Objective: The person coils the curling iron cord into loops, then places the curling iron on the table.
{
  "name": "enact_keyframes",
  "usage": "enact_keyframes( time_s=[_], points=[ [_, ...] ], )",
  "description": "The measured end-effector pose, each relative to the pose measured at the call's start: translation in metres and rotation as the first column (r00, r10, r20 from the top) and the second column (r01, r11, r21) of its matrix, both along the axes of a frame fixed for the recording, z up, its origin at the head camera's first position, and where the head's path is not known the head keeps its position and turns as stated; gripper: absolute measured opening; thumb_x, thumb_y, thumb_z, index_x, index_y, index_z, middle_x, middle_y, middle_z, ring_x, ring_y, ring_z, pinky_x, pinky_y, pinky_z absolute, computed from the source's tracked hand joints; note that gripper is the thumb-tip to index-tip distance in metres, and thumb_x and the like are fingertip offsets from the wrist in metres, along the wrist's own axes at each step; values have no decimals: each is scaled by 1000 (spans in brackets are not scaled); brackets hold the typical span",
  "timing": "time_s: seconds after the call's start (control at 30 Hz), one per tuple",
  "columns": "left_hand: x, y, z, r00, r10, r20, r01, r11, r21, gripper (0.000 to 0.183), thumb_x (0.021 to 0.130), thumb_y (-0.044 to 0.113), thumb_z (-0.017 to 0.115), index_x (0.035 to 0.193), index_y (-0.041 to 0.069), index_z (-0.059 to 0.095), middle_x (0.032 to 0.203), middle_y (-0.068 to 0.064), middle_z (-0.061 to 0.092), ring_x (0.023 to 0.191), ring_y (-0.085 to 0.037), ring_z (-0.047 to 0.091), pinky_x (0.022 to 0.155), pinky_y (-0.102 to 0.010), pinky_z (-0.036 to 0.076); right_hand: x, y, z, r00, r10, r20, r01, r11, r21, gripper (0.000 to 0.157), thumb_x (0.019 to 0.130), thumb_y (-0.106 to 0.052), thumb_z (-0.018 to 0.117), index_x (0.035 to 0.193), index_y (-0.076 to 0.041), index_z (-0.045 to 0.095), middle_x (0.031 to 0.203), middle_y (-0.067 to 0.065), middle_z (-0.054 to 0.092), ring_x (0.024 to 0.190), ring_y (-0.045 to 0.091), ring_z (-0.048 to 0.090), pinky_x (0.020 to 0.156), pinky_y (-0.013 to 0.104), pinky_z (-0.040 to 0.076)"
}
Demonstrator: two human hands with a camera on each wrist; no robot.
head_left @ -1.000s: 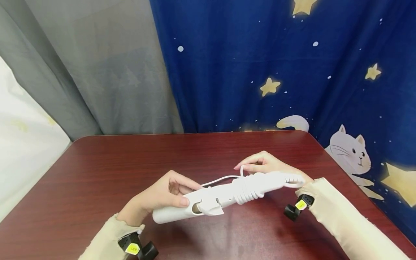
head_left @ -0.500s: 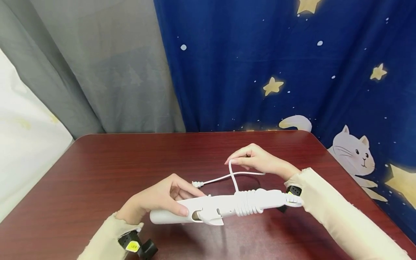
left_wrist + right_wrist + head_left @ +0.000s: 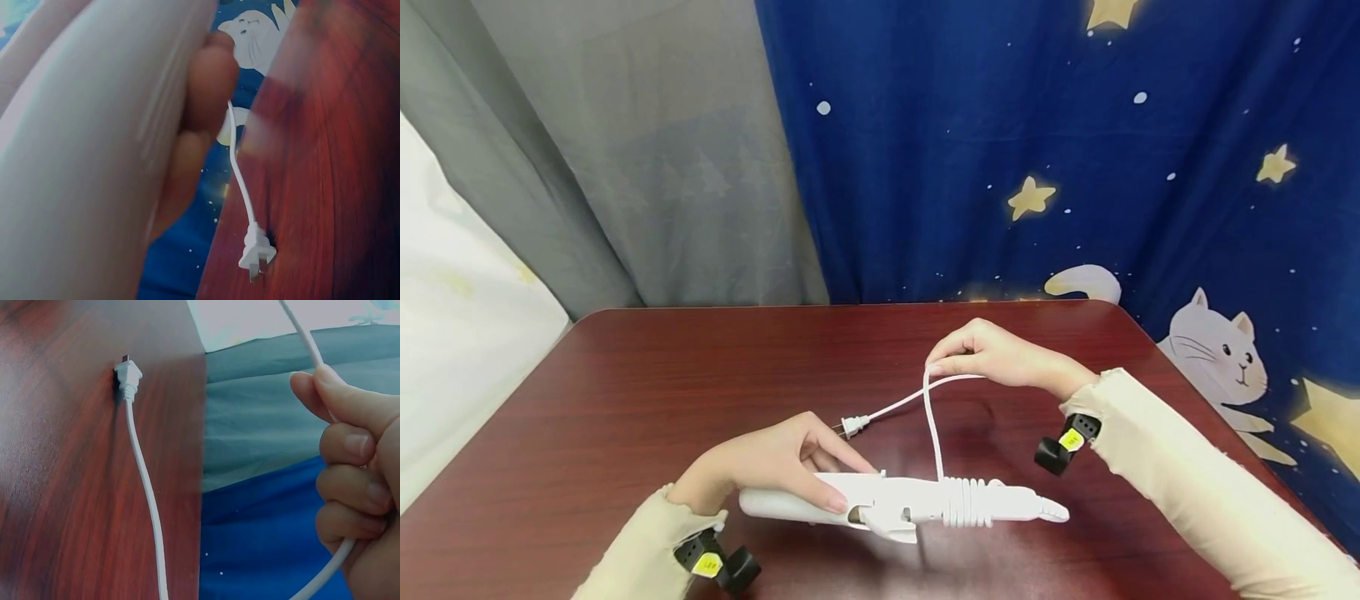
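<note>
My left hand (image 3: 782,458) grips the wide left end of a long white appliance (image 3: 895,497) that looks like a hair curling iron, thumb on the near side. It lies nearly level, with several turns of its own white cord (image 3: 933,433) around its narrower part. Beyond it, my right hand (image 3: 1003,354) pinches the cord between thumb and forefinger. In the right wrist view the other fingers curl round the cord (image 3: 325,575) too. From that hand a free length runs left to a two-pin plug (image 3: 853,426). The left wrist view shows the plug (image 3: 257,249) by the tabletop.
A dark red wooden table (image 3: 737,358) lies underneath. Behind it hang a grey curtain (image 3: 700,167) and a blue one (image 3: 910,167) with stars and a cat. Each sleeve bears a small black wrist camera, such as the left one (image 3: 718,562).
The appliance has come down toward me and levelled out. My right hand has risen away from it with the cord, drawing a longer length off the coil. The plug has come into view.
</note>
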State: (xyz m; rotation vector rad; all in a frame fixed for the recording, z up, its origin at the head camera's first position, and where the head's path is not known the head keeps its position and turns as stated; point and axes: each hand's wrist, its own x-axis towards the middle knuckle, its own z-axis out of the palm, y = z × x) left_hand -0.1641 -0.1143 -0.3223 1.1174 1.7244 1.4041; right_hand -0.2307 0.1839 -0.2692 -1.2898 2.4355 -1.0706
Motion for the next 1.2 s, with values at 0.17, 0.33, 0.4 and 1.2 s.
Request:
enact_keyframes(
  time_s=[0.17,0.33,0.4,1.2],
  points=[
    [-1,0,-1,994,64,-93,-73,993,-94,29,79,18,72,109,15,69,85,-5,70,61,-10,60,49,-20,45,4,4,3,1000,-11,-20,11,1000,-2,9,89,-15,61,88,-15,70,77,-5,65,69,16,53,62,25,44],
    [-5,-3,-2,979,112,-169,-137,980,-142,29,79,23,72,108,17,70,84,0,70,63,-9,61,49,-21,46,12,9,5,998,-52,-36,50,998,-33,8,88,-13,61,86,-16,68,71,-6,60,60,9,45,55,24,38],
    [-7,-5,-3,966,143,-215,-178,972,-152,29,79,25,73,107,17,70,84,3,70,65,-9,62,51,-21,46,15,11,7,997,-64,-40,63,997,-42,8,89,-12,61,86,-16,67,69,-6,58,58,8,42,53,25,37],
    [-21,-17,-15,831,496,-253,-514,858,-7,35,78,23,74,112,16,67,76,1,70,59,-14,61,49,-26,47,36,32,15,997,60,54,-53,991,-119,19,88,-1,59,105,2,67,84,0,67,61,6,47,44,25,35]
  ],
)
